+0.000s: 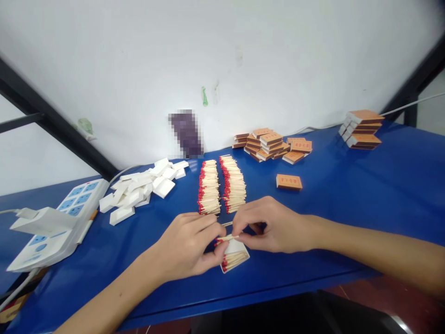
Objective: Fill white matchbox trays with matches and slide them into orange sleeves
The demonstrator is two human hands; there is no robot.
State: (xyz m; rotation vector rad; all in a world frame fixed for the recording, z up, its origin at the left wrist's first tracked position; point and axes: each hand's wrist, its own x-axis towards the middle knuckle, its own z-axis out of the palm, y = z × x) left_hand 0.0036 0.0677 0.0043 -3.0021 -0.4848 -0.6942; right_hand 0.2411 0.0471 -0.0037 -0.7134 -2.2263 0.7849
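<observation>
- Fingers (208, 222) of left hand (187, 246) and right hand (274, 229) pinching opposite ends of match bundle (227, 238), long axis left-right between them.
- Directly beneath fingertips: white tray (244, 253), partly filled, left thumb nearest its edge.

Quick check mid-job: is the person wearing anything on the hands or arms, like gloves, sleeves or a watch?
Nothing worn shows. The left hand and right hand are bare, with no gloves, rings or tape visible. The left forearm and right forearm are uncovered as far as the picture's edge, with no sleeve, watch or wristband in view.
</observation>
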